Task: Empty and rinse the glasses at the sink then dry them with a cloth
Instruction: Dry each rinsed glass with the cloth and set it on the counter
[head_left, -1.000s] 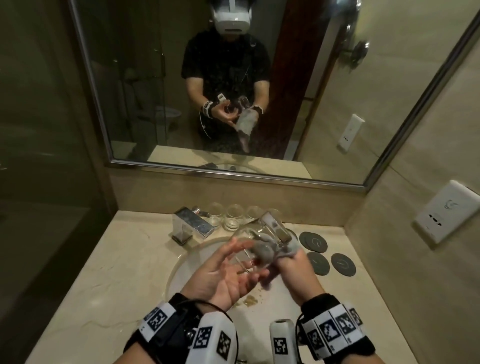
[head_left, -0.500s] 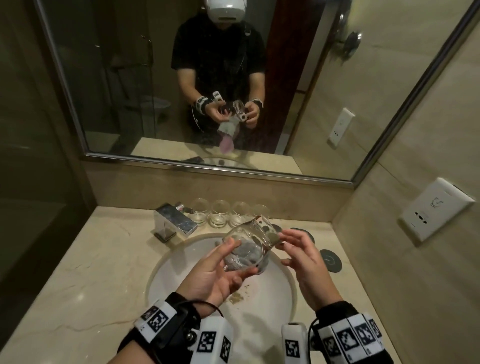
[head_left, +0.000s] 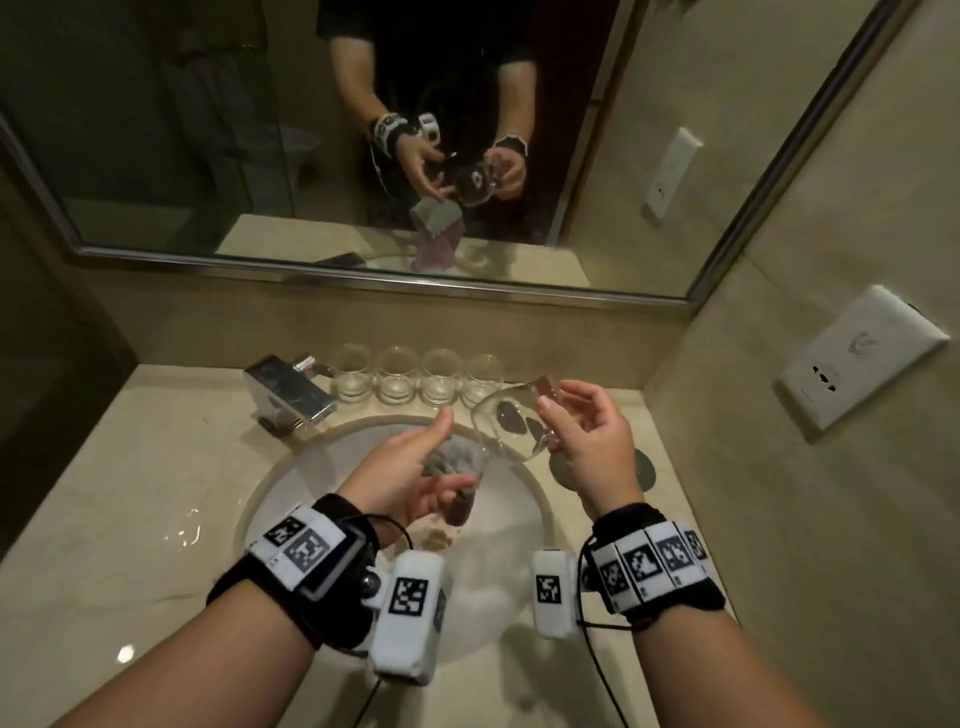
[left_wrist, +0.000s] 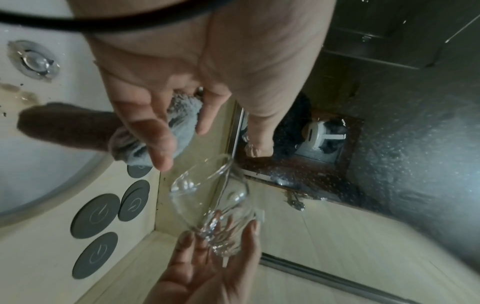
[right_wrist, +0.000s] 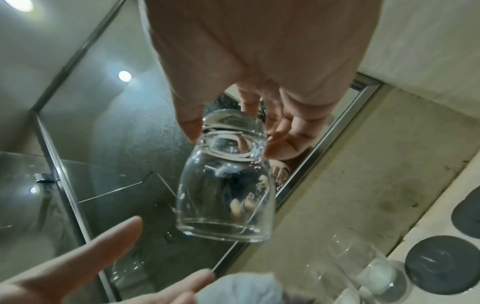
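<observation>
- Glass, a clear, rounded tumbler (head_left: 511, 423), pinched by its thick base in right hand (head_left: 589, 441) above the sink: slippery, fragile.
- Left hand (head_left: 402, 475) loosely holds soft grey cloth (head_left: 457, 460) alongside.

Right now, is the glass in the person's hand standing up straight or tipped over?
Tipped. The right hand pinches the glass by its thick base, mouth pointing away toward the left hand. It looks empty inside.
</observation>
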